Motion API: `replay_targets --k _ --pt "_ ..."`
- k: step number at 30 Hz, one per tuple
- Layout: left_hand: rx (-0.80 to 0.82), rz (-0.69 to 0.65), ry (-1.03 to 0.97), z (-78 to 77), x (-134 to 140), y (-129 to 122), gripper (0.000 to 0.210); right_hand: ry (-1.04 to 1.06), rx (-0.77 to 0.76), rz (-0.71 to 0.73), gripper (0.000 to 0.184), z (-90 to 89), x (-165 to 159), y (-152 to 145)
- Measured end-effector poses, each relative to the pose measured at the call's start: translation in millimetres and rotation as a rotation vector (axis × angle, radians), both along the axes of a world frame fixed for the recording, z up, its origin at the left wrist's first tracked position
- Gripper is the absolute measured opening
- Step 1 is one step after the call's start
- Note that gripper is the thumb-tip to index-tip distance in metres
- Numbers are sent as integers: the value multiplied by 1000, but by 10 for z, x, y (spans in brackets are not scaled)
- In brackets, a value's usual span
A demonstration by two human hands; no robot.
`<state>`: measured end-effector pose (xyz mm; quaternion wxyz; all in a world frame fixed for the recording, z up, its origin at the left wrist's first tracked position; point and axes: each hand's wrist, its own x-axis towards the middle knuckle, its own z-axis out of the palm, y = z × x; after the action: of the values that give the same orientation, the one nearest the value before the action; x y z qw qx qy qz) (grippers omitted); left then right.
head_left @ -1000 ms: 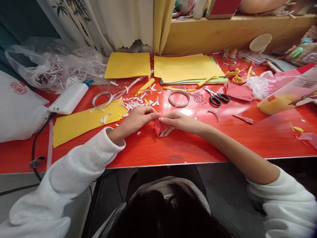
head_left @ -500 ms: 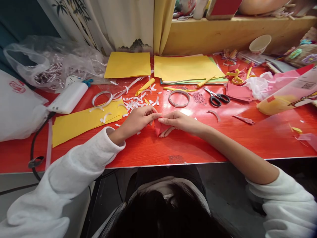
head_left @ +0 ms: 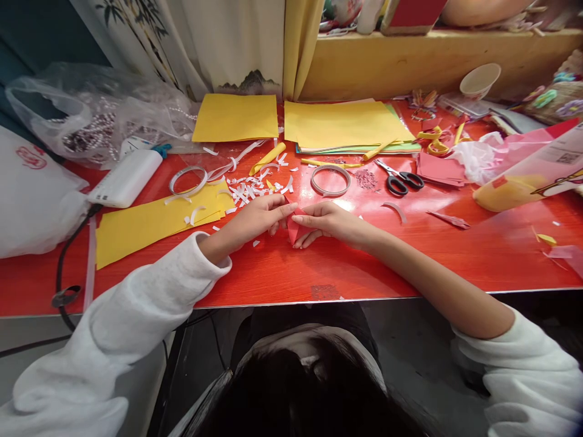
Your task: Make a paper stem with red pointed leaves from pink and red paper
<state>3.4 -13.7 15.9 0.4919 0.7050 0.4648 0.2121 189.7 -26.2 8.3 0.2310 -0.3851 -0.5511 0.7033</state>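
A small folded piece of red paper is held between both hands just above the red table. My left hand pinches its left side with thumb and fingers. On the other side, my right hand grips it, thumb on top and fingers underneath. Part of the paper is hidden by the fingers. White paper scraps lie just beyond my left hand. A roll of narrow tape lies flat beyond my right hand.
Yellow paper strips lie at left, near a white power bank. Yellow sheets are stacked at the back. Black-handled scissors, red paper squares and a plastic bag lie to the right.
The red paper has turned between my fingers and now shows a narrower, pointed shape. Both hands stay in nearly the same place.
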Motion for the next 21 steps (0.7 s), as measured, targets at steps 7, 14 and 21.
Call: replay_targets --k 7,14,21 --pt "79 -32 -38 1 -11 18 32 55 -34 -24 35 8 18 -4" --pt "20 -59 -70 49 -7 14 25 95 -1 17 33 -46 30 24" --pt "-14 -98 -111 46 -7 4 29 102 -21 21 33 -68 49 42"
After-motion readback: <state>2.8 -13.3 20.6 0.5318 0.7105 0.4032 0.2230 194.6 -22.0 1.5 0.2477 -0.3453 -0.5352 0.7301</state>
